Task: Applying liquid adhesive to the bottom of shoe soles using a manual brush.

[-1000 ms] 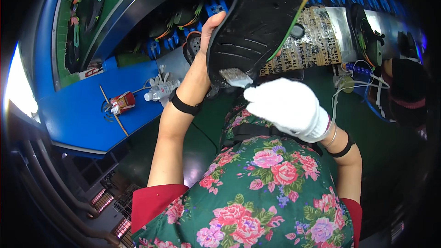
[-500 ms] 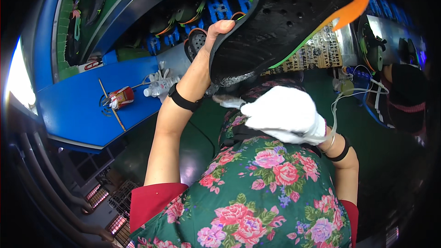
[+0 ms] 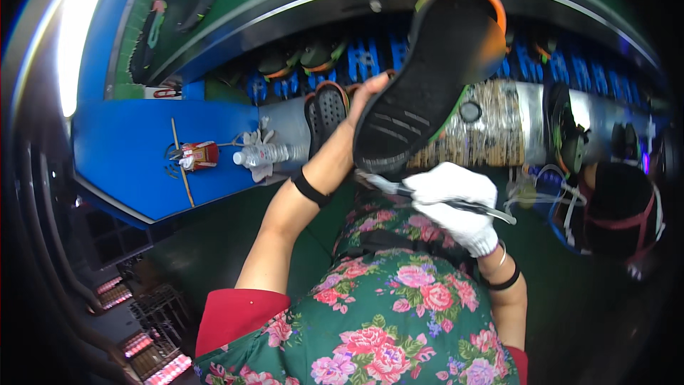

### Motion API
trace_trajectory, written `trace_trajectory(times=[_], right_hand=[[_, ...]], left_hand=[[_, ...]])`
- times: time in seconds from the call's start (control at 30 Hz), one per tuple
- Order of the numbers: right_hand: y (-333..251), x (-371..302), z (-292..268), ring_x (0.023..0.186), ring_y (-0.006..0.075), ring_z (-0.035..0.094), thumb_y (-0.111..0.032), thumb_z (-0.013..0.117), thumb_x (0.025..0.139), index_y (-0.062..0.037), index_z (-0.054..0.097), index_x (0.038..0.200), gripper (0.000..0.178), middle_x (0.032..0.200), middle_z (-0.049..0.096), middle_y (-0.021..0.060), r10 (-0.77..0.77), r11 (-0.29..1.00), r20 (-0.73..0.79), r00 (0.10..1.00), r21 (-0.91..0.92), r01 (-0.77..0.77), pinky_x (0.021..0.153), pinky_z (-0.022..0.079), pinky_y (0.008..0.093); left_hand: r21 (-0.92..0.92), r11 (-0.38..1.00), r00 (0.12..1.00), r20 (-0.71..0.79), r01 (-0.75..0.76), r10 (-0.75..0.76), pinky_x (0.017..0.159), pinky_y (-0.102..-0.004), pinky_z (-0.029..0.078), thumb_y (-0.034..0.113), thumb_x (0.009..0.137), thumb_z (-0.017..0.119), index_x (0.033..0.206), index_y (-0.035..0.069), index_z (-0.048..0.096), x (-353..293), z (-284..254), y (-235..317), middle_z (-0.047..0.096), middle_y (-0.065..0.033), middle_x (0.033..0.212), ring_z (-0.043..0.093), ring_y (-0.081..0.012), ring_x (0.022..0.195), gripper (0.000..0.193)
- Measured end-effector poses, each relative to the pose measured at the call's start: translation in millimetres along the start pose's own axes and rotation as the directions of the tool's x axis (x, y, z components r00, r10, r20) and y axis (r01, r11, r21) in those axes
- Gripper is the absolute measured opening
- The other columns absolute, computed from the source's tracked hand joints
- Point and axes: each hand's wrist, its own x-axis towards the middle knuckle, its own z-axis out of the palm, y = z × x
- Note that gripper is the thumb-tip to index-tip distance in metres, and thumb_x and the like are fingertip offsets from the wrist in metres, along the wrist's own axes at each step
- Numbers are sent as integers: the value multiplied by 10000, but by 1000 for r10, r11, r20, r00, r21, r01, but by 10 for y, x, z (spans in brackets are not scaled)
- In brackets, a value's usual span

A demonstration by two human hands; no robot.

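My bare left hand (image 3: 365, 100) grips a black shoe (image 3: 422, 75) by its side edge, holding it up before me. Slanted ridges mark the shoe's lower end, and an orange and green rim runs along its border. Most of my fingers are hidden behind it. In a white glove, my right hand (image 3: 454, 196) is closed round a slim, dark-handled tool (image 3: 380, 183) with a pale, brush-like tip. That tip lies just below the shoe's lower end; I cannot tell whether they touch.
A blue table (image 3: 142, 171) on the left carries a red cup (image 3: 202, 155) and a clear bottle (image 3: 260, 154). Ahead, shoes (image 3: 329, 110) stand near a line of blue racks under a conveyor edge. A taped cardboard surface (image 3: 491, 125) lies behind the shoe; a dark bag (image 3: 620, 210) is at right.
The shoe has moved away from me and turned, now showing ridges where holes were visible before. My right hand has turned, bringing the tool's handle into view. The head view has shifted.
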Motion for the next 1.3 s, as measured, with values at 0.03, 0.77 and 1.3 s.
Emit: trace_trajectory(times=[0.03, 0.77, 1.3], right_hand=[[-36, 9, -59, 886, 278, 763, 30, 823, 769, -7, 790, 911, 150, 958, 786, 179, 28, 997, -72, 997, -72, -33, 820, 594, 372], [122, 38, -521, 690, 89, 623, 53, 778, 809, 26, 768, 974, 168, 919, 752, 85, 211, 954, -399, 892, 284, -99, 578, 470, 235], [647, -383, -629, 668, 70, 614, 67, 771, 832, 31, 787, 1084, 255, 952, 787, 82, 383, 901, -484, 786, 383, -204, 577, 453, 208]], left_hand=[[-104, 995, 998, -66, -5, -2, 1064, -588, 509, 674, 895, 618, 1549, -19, 433, -19, 82, -68, 550, -282, 1472, 593, -492, 1272, 970], [-23, 939, 745, 602, -343, 287, 962, -611, 590, 706, 797, 773, 1626, -22, 102, -519, 971, 1478, 244, -388, 1588, 518, -575, 1301, 1291], [726, 312, 512, 64, -613, 857, 856, -432, 645, 186, 1015, 628, 1406, -29, 546, 1130, 1268, 1151, 660, -204, 1295, 683, -290, 1139, 453]])
